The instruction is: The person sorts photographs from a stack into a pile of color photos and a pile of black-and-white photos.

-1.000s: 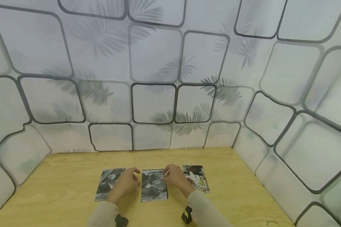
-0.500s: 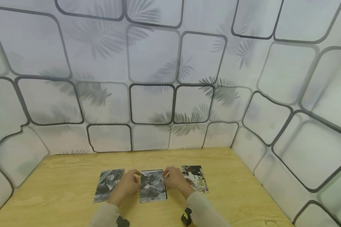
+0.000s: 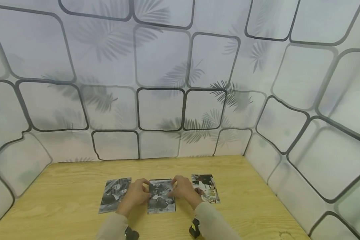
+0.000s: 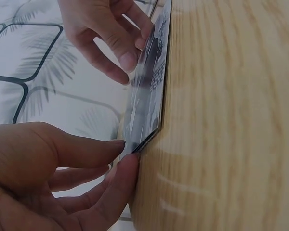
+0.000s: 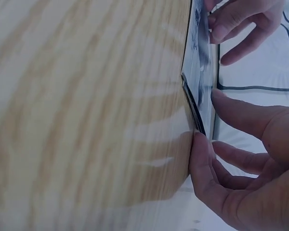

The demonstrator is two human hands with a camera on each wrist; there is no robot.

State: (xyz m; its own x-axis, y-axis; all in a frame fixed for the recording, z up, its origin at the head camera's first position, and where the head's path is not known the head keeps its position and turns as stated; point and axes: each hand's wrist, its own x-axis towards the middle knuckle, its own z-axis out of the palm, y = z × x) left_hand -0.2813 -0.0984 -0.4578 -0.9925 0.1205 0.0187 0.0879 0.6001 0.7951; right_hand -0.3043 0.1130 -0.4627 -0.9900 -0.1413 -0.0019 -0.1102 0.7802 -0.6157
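Observation:
A small stack of black-and-white photo prints [image 3: 161, 201] lies flat on the wooden table, between the two hands. My left hand [image 3: 136, 194] pinches its left edge; the thumb [image 4: 98, 150] is on the upper side and the index finger [image 4: 126, 174] is against the edge. On the opposite side, my right hand [image 3: 183, 188] has its thumb over the top face and its index finger [image 5: 201, 156] at the right edge. Layered edges of more than one print show in the right wrist view. Curled fingers hide parts of both side edges.
Another black-and-white print [image 3: 112, 196] lies left of the left hand, partly behind it. A colour print [image 3: 208, 188] lies beyond the right forearm. The wooden table [image 3: 246, 206] meets patterned cloth walls [image 3: 165, 110] at the back and sides.
My left hand has come slightly right, from beside the stack to its left edge. The right thumb has moved over the stack's top face. The side prints stay in place.

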